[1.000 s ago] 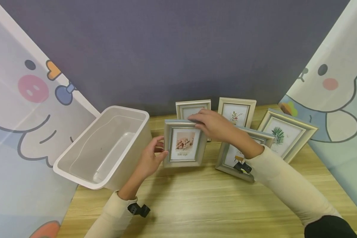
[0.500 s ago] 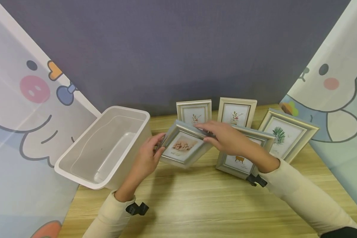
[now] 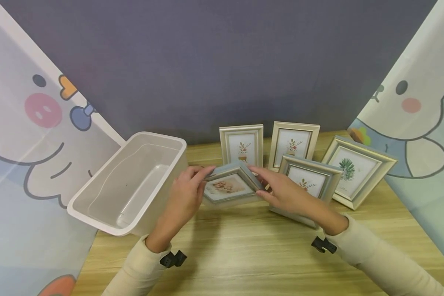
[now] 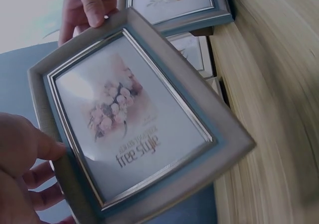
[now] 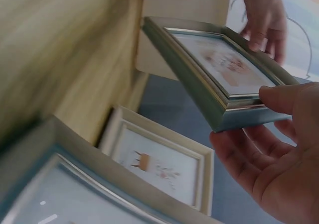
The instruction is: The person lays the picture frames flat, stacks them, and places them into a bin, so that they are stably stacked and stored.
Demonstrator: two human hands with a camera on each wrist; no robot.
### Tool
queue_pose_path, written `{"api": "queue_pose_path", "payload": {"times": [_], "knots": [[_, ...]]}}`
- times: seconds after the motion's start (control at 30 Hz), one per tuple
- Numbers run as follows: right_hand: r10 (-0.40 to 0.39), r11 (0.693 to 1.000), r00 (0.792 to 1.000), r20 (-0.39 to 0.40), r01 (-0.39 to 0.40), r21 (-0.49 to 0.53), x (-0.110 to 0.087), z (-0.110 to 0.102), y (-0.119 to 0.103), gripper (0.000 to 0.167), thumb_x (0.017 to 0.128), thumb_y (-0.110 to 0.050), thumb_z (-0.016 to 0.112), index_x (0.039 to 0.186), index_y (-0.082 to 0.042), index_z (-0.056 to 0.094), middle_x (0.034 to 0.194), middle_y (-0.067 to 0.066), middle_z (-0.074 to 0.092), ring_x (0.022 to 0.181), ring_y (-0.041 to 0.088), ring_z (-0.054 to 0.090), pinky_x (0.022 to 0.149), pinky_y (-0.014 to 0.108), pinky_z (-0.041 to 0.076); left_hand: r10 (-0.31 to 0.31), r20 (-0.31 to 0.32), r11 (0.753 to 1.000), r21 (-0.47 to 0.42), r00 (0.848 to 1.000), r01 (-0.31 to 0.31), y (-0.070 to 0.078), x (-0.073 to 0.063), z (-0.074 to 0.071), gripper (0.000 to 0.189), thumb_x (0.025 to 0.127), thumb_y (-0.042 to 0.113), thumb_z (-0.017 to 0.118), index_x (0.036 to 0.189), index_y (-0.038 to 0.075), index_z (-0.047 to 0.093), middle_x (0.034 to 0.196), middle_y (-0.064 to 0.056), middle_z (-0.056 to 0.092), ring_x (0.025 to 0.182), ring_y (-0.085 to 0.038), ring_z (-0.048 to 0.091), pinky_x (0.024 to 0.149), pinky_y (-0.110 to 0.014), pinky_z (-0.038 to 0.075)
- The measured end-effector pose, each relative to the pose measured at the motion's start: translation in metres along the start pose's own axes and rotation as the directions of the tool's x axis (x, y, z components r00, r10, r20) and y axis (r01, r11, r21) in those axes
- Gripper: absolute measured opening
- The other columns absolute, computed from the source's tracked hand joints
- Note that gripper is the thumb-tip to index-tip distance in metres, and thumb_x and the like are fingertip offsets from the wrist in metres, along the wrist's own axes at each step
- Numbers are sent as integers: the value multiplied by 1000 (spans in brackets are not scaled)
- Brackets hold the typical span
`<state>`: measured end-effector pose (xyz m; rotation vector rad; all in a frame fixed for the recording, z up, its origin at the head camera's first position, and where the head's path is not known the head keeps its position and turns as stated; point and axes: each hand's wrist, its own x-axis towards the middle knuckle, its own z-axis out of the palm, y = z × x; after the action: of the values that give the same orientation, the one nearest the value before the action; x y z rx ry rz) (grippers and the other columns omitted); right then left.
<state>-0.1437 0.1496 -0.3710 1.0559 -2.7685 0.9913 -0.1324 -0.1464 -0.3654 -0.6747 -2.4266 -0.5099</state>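
Observation:
A grey-blue picture frame (image 3: 227,188) with a pink flower print is held up over the table, tilted back. My left hand (image 3: 185,193) grips its left side, thumb on the front and fingers behind, as the left wrist view of the picture frame (image 4: 124,114) shows. At the opposite edge my right hand (image 3: 281,189) pinches it; the right wrist view shows the right hand (image 5: 279,149) with its thumb on the front and fingers underneath. Beside the right hand stands another grey-blue picture frame (image 3: 312,176) with a plant print, partly hidden by that hand and forearm.
A deep pale plastic bin (image 3: 129,185) stands on the left of the wooden table (image 3: 244,255). Two cream picture frames, the left one (image 3: 241,144) and the right one (image 3: 295,144), stand at the back. A gold-edged frame (image 3: 357,170) with a green leaf print leans at right.
The flower-print picture frame has turned and tilted back from nearly upright, its top edge lower now. My right hand has shifted right and down along it; the left hand still grips the other side.

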Motion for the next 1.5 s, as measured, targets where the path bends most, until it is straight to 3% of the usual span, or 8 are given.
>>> {"api": "queue_pose_path", "payload": {"times": [0.23,0.5,0.7,0.9,1.17,1.3,1.43,1.5], "knots": [[-10,992,998,-60,17,121,-10,24,9,60,94,-8,71,147,-1,44,110,12,70,97,23,72,77,29,62,81,-20,979,190,996,-76,10,3,1,54,86,-7,71,125,29,70,111,-6,71,96,-32,69,65,-47,48],[59,957,991,-122,-21,290,-19,49,15,30,91,-5,73,117,-4,58,100,9,68,93,28,74,78,28,62,211,-73,948,257,975,-186,24,4,1,58,83,-14,65,120,31,71,109,-5,70,98,-28,68,81,-53,49],[68,930,988,-138,-13,368,-23,61,21,37,90,0,73,124,-1,58,105,16,71,96,33,74,78,25,62,212,-23,944,263,977,-199,27,4,1,59,83,-12,69,123,32,71,110,-3,68,98,-27,66,84,-54,48],[84,942,981,-177,-20,336,-24,61,25,21,91,-4,74,104,-7,58,99,12,71,94,31,75,76,26,62,195,-16,955,230,981,-186,25,6,-2,50,85,-7,71,121,28,72,110,-3,69,98,-28,67,82,-52,48],[77,935,974,-214,4,354,-29,57,29,21,90,0,74,102,-6,57,97,13,70,91,29,75,75,27,63,77,11,996,46,997,-78,13,9,-19,36,84,11,82,118,20,75,116,-6,70,104,-31,65,81,-49,48],[78,941,974,-215,0,339,-33,52,31,20,91,-1,73,100,-3,56,94,11,71,88,28,76,74,27,63,27,47,996,-88,999,-23,2,10,-26,35,87,14,81,121,15,74,120,-9,70,109,-30,65,89,-49,52],[75,952,975,-208,-8,306,-37,47,34,20,91,-4,73,93,-4,53,90,8,71,85,26,76,73,25,62,-90,141,960,-250,986,124,-10,9,-33,41,91,15,77,131,9,68,127,-11,66,120,-29,62,100,-47,52],[75,953,976,-202,-11,302,-39,44,35,20,91,-5,74,94,-7,54,90,5,71,86,23,76,74,24,62,-151,191,918,-338,970,209,-15,8,-34,46,92,14,76,136,7,63,131,-12,63,125,-30,59,104,-50,50]]}}
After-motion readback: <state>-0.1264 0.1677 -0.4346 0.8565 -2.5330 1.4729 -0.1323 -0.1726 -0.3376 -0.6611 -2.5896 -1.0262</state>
